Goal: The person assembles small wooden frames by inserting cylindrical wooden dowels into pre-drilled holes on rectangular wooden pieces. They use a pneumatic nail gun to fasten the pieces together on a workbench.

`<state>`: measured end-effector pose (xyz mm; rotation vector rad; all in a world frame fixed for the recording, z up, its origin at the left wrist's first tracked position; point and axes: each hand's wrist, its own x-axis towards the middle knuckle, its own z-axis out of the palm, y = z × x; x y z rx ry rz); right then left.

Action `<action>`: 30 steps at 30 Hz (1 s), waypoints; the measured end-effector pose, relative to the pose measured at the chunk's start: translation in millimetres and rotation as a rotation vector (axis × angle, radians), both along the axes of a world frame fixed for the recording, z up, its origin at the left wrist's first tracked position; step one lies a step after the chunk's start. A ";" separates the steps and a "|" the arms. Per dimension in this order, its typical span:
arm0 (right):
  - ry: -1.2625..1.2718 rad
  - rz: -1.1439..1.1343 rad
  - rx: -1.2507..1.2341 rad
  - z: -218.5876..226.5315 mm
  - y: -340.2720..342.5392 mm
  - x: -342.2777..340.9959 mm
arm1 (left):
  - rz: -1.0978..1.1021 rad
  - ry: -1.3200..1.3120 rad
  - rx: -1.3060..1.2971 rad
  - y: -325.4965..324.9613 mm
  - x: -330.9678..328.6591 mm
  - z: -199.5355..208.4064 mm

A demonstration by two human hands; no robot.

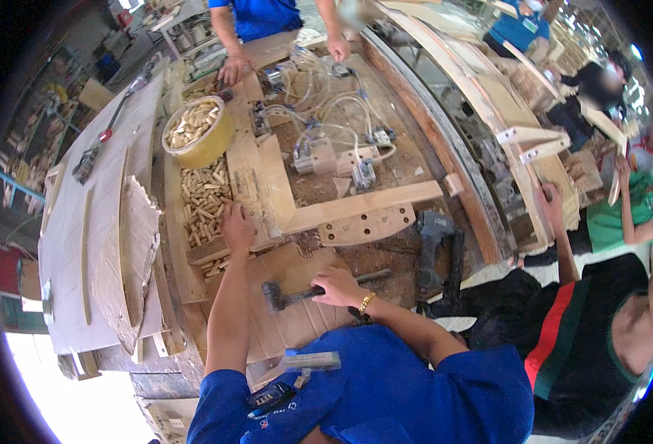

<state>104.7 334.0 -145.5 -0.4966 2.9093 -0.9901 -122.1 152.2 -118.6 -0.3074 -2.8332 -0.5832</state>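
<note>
My left hand (237,228) reaches to the right edge of a wooden trough of loose dowels (202,194). Its fingers are curled together; whatever is between them is hidden. In my right hand (337,287) is a hammer, gripped by the handle, its dark head (272,296) pointing left over a cardboard sheet (297,320). Beyond my hands, light wooden bars (363,206) meet in a corner on the bench. A curved wooden piece with holes (367,225) lies just in front of them.
A yellow tub (215,144) full of dowels stands at the trough's far end. Clamps with clear hoses (334,159) cover the far bench. A nail gun (436,248) lies at right. Across the bench, a person's hand (231,70) rests near the tub. Other people work at right.
</note>
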 end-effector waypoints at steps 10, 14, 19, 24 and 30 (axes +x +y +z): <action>-0.035 -0.007 -0.050 2.8 -3.4 1.5 | 0.021 0.115 -0.024 -3.5 2.5 -1.1; -0.023 -0.007 -0.033 -0.4 -3.5 0.0 | 0.033 0.070 -0.005 -1.8 -0.2 1.9; -0.003 -0.009 -0.059 -1.2 -2.1 0.8 | -0.006 0.085 -0.003 -2.5 -1.1 -1.4; -0.066 -0.137 -0.308 1.5 12.1 5.6 | -0.057 0.124 -0.011 3.3 -4.8 -1.9; 0.399 -1.109 0.041 35.1 107.1 58.3 | -0.037 0.040 -0.016 0.0 0.1 -0.6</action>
